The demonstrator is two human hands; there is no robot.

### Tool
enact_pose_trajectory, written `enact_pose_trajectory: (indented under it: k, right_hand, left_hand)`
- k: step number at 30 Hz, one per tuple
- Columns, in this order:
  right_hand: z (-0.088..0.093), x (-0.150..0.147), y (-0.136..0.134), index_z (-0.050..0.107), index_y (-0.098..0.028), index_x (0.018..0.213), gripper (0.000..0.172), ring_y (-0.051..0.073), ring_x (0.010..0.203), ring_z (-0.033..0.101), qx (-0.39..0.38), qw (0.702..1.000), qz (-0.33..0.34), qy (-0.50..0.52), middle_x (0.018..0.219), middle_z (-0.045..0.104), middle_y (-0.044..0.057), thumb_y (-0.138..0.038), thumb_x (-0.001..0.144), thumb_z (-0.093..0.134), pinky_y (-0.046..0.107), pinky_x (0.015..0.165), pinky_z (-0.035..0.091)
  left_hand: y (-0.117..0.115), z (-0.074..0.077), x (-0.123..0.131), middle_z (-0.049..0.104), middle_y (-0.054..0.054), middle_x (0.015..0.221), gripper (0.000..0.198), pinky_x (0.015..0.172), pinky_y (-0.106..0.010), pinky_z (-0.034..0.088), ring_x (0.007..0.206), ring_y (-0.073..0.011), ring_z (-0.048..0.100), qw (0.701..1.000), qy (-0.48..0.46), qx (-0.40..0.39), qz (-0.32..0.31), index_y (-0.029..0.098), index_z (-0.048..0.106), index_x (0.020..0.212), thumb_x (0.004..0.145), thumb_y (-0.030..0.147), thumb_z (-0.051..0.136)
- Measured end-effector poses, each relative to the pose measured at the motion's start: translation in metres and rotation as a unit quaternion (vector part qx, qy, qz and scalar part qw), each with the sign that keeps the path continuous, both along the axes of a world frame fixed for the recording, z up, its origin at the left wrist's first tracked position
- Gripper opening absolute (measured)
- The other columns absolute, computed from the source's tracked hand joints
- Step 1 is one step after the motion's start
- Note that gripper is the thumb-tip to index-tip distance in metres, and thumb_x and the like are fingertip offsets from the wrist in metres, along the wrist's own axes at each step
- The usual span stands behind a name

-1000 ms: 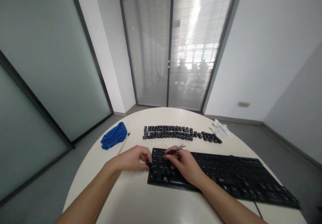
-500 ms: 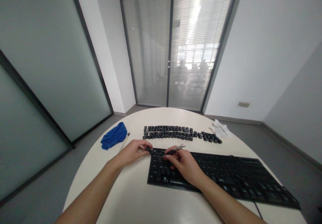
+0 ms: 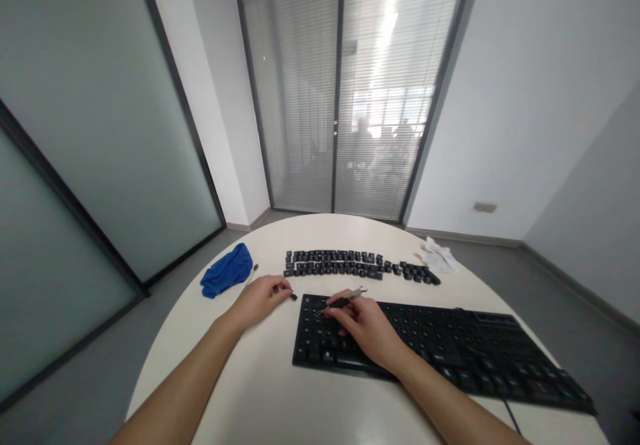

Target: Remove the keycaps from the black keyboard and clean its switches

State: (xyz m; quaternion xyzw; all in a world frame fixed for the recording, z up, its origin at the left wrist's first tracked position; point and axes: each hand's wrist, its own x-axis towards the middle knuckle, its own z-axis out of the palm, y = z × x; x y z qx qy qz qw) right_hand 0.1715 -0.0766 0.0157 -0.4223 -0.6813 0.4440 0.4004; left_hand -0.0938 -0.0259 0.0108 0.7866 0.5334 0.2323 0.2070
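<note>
Left hand: your left hand (image 3: 260, 299) is low over the table (image 3: 260, 391), just off the keyboard's left end, thumb and fingers pinched shut on a small black keycap (image 3: 293, 295).
Keycap: it pokes out past your fingertips, close to the keyboard's far-left corner. You cannot tell whether it touches the table.
Right hand: your right hand (image 3: 367, 328) lies on the left part of the keyboard (image 3: 475, 348), fingers curled around a thin metal tool (image 3: 347, 297).
Tool: it is angled across your fingers, bright end up and to the right, dark tip pointing down-left at the top rows of the keyboard.
Keyboard: black, lying across the near half of the table and running away to your right, with a cable (image 3: 511, 415) trailing off its near edge.
Loose caps: two rows of loose caps (image 3: 360, 265) are laid out beyond the keyboard, well apart from your hands.
Cloth: a crumpled blue cloth (image 3: 227, 269) sits at the far left, with a thin stick (image 3: 255, 269) just beside it.
Tissue: a white tissue (image 3: 440, 256) lies just past the right end of the rows.
</note>
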Motion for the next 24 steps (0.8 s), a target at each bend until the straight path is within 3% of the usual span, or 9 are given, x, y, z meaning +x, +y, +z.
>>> enact_pose_trajectory:
  k: [9,12,18,24]
  right_hand:
    - [-0.001,-0.001,0.001,0.065,-0.018,0.095,0.02,0.011,0.052,0.044,-0.005,1.0,0.001,-0.002,0.057,0.04,-0.007,-0.036,0.086,0.064,0.023,0.052,0.052]
    - [-0.002,0.0,0.001,0.065,-0.018,0.096,0.022,0.011,0.051,0.045,-0.004,1.0,0.001,-0.004,0.056,0.04,-0.007,-0.038,0.086,0.064,0.024,0.053,0.052]
    - [0.003,0.003,0.001,0.065,-0.018,0.097,0.024,0.016,0.063,0.061,0.038,0.998,-0.022,-0.047,0.073,0.068,0.002,-0.04,0.091,0.058,0.026,0.061,0.05]
    - [0.005,0.006,-0.001,0.063,-0.017,0.095,0.036,0.02,0.076,0.07,-0.001,1.0,-0.028,0.007,0.082,0.073,0.007,-0.052,0.092,0.054,0.03,0.072,0.055]
  left_hand:
    - [-0.001,-0.004,-0.006,0.07,-0.004,0.1,0.03,0.074,-0.028,0.045,0.086,-0.0209,0.062,0.999,0.026,0.014,-0.014,0.023,0.07,0.105,0.078,0.037,0.068]
    - [-0.002,-0.001,-0.004,0.07,-0.003,0.097,0.023,0.073,-0.027,0.045,0.085,-0.02,0.062,0.999,0.032,0.018,-0.029,0.024,0.071,0.1,0.082,0.036,0.065]
    - [-0.007,0.007,0.003,0.069,-0.005,0.096,0.025,0.075,-0.028,0.045,0.088,-0.0209,0.062,0.997,0.045,0.04,-0.048,0.023,0.073,0.096,0.092,0.038,0.053]
    - [-0.009,0.006,0.005,0.067,-0.004,0.097,0.021,0.07,-0.026,0.043,0.087,-0.0207,0.062,0.994,0.08,0.056,-0.041,0.026,0.072,0.097,0.088,0.039,0.059]
